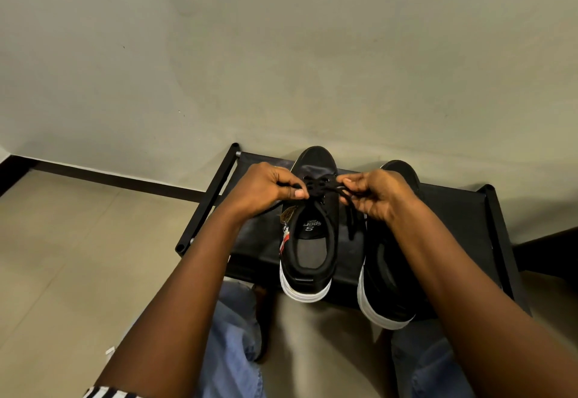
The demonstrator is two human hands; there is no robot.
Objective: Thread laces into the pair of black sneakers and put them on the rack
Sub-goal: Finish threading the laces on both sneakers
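A plain grey-green wall meets a pale tiled floor along a dark skirting strip, and a low black rack with a fabric top stands against that wall. Seen from above, a person's two bare forearms reach forward over the rack. The left hand is curled, its thumb and fingers pinching at the left side of the eyelet rows of a black sneaker; what exactly it pinches is hidden by the fingers. The right hand is curled too, its fingertips gripping a black lace that runs across from the eyelets near the toe; a loose length of the lace hangs down from this hand on the shoe's right side. This sneaker sits on the rack's top, toe toward the wall, heel and white sole toward the person, with a printed insole visible inside and a small tag at its left side. A second black sneaker with a white sole lies just to the right of the first on the rack, partly covered by the right forearm. Nearer than the rack, blue jeans cover the person's knees
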